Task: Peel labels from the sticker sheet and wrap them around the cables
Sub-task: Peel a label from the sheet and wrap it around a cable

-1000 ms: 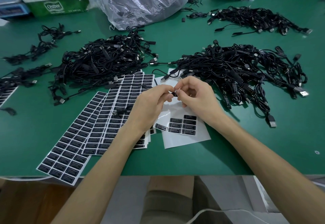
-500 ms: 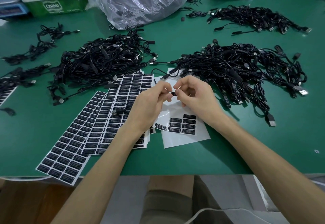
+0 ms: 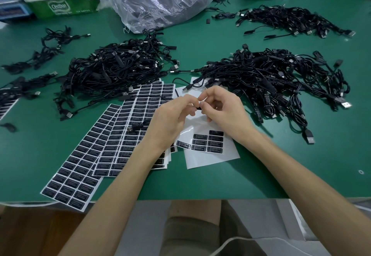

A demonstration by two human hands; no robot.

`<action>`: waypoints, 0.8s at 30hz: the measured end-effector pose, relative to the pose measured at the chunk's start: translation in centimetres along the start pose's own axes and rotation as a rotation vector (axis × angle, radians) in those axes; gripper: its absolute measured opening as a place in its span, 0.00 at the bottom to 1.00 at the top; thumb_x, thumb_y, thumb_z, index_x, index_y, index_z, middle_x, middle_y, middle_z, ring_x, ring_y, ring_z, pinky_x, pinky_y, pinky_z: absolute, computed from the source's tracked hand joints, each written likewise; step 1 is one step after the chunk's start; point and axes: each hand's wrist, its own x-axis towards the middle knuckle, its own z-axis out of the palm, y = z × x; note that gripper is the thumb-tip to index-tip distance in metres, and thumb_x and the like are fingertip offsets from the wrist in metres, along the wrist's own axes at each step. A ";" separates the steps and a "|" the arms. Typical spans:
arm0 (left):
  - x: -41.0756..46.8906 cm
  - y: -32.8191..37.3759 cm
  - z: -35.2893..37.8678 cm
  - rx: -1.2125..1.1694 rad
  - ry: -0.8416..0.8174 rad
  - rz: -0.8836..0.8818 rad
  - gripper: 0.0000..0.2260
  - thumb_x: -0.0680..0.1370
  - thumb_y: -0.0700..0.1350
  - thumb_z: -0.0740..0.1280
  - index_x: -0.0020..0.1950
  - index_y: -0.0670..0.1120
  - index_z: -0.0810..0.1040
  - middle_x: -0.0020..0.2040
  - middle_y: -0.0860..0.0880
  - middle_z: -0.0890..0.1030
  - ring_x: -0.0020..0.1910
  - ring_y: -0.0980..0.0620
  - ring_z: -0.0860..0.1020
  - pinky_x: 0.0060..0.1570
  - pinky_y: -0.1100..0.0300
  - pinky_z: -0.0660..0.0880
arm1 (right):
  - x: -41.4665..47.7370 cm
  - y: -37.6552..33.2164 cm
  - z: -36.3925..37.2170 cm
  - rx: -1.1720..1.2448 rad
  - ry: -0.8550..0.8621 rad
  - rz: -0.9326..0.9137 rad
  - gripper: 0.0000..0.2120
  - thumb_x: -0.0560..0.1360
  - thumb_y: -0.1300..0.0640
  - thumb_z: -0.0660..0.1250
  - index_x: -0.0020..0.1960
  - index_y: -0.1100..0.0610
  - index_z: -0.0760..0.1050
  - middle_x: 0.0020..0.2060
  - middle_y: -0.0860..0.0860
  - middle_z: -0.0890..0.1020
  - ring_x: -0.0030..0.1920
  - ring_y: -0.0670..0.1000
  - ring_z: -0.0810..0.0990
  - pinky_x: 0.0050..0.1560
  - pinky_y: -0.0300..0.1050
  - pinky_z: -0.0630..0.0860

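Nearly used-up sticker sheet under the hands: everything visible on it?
The sticker sheet is a glossy white backing, mostly peeled bare, with a handful of black labels in small white print remaining on its near half. It lies flat on the green table, its left edge meeting the full sheets. A USB plug rests on its far end. The left hand and right hand pinch a cable above its middle; whether they touch it cannot be told.

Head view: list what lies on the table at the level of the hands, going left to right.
Full sticker sheets → left hand → held cable → right hand → right cable pile.
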 end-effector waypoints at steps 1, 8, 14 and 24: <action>0.0 -0.1 0.0 0.003 0.001 -0.001 0.12 0.80 0.31 0.64 0.57 0.45 0.80 0.44 0.55 0.81 0.45 0.68 0.79 0.44 0.65 0.74 | 0.0 0.0 0.0 -0.003 -0.002 0.000 0.07 0.79 0.64 0.68 0.51 0.52 0.78 0.37 0.53 0.83 0.34 0.55 0.81 0.40 0.47 0.79; -0.2 0.0 0.1 -0.002 -0.016 0.000 0.17 0.78 0.29 0.62 0.57 0.49 0.77 0.45 0.54 0.80 0.48 0.59 0.82 0.49 0.52 0.81 | -0.1 -0.2 0.0 -0.033 -0.022 0.001 0.06 0.79 0.63 0.67 0.51 0.54 0.79 0.37 0.51 0.84 0.34 0.55 0.81 0.41 0.51 0.79; -0.2 -0.2 0.2 0.023 -0.044 -0.006 0.18 0.77 0.27 0.62 0.57 0.49 0.77 0.47 0.49 0.81 0.49 0.54 0.83 0.50 0.46 0.81 | -0.1 -0.1 0.0 -0.080 -0.048 0.004 0.05 0.80 0.63 0.67 0.52 0.54 0.79 0.35 0.49 0.84 0.34 0.52 0.81 0.43 0.52 0.79; -0.2 -0.2 0.1 0.021 -0.074 -0.010 0.11 0.80 0.34 0.63 0.57 0.48 0.77 0.47 0.50 0.82 0.50 0.54 0.83 0.50 0.45 0.81 | 0.1 0.3 0.2 -0.159 -0.080 0.022 0.06 0.81 0.61 0.65 0.52 0.52 0.79 0.32 0.47 0.83 0.35 0.51 0.81 0.43 0.51 0.79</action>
